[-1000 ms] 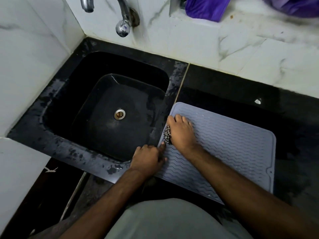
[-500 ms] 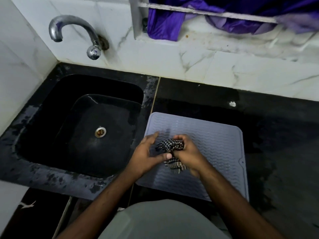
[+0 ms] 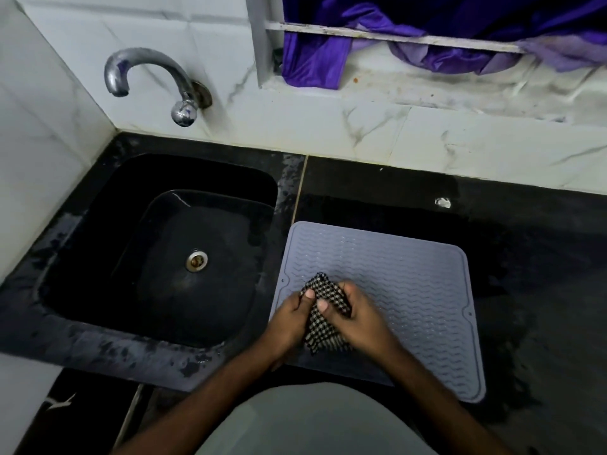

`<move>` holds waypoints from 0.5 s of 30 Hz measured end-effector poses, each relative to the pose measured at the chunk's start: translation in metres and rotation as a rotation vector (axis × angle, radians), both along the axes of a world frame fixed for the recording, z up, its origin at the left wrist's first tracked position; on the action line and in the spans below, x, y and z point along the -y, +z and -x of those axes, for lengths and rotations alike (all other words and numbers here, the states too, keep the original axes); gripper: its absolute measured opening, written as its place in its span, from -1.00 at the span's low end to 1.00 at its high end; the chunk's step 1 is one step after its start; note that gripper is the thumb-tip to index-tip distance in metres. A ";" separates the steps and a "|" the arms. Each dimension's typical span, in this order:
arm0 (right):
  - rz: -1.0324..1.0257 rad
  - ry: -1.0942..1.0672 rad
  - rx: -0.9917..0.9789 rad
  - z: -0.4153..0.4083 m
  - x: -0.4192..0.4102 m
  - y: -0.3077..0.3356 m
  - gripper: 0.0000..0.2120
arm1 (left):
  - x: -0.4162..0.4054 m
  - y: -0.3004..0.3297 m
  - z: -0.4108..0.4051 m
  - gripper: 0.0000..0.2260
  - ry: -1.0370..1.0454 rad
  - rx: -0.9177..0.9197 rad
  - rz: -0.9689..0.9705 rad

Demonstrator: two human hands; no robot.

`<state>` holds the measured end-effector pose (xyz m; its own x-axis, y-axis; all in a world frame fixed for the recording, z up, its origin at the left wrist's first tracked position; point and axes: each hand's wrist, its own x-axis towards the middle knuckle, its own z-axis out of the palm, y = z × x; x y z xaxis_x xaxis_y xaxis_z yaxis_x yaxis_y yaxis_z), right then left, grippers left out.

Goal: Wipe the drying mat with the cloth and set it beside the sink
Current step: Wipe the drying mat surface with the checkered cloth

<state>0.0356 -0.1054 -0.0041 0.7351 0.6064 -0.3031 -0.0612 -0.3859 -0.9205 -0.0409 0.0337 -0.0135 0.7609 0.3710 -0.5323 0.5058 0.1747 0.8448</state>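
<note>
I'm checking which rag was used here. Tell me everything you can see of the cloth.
The cloth is a small woven rag in a black-and-white check, bunched and crumpled rather than spread flat. Both hands pinch it: the left hand from its left side, the right hand from its right. It sits above the near left part of the grey drying mat; whether it touches the mat is unclear.

Open black table right of and behind the mat; a white speck upper right; tap overhanging sink at upper left.
</note>
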 end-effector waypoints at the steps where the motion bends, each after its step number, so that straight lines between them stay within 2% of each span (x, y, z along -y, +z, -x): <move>1: -0.003 0.041 0.011 0.007 -0.002 -0.005 -0.60 | 0.001 -0.003 0.003 -0.68 0.014 -0.011 0.023; 3: -0.032 0.101 -0.006 0.017 -0.005 -0.013 -0.54 | 0.001 -0.010 0.009 -0.70 0.067 -0.006 0.108; 6: -0.060 0.085 -0.038 0.016 -0.007 -0.022 -0.58 | -0.005 -0.016 0.015 -0.71 0.052 -0.013 0.067; 9: -0.021 -0.006 -0.041 0.003 -0.004 -0.025 -0.68 | -0.015 -0.016 0.021 -0.75 -0.111 0.015 -0.228; 11: 0.029 -0.125 -0.025 -0.010 -0.001 -0.019 -0.75 | -0.028 -0.016 0.022 -0.82 -0.140 0.079 -0.484; 12: 0.058 -0.174 0.000 -0.017 0.000 -0.015 -0.72 | -0.036 -0.016 0.022 -0.84 -0.131 0.103 -0.585; 13: 0.087 -0.201 0.044 -0.025 0.001 -0.010 -0.66 | -0.043 -0.015 0.022 -0.80 -0.130 0.108 -0.669; 15: 0.177 -0.171 0.235 -0.040 0.001 -0.003 -0.61 | -0.052 -0.015 0.019 -0.61 -0.174 0.069 -0.769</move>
<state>0.0755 -0.1066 -0.0068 0.8841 0.4209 -0.2030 0.0667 -0.5437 -0.8367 -0.0604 0.0861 -0.0280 0.8638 0.4883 -0.1244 0.4144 -0.5479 0.7267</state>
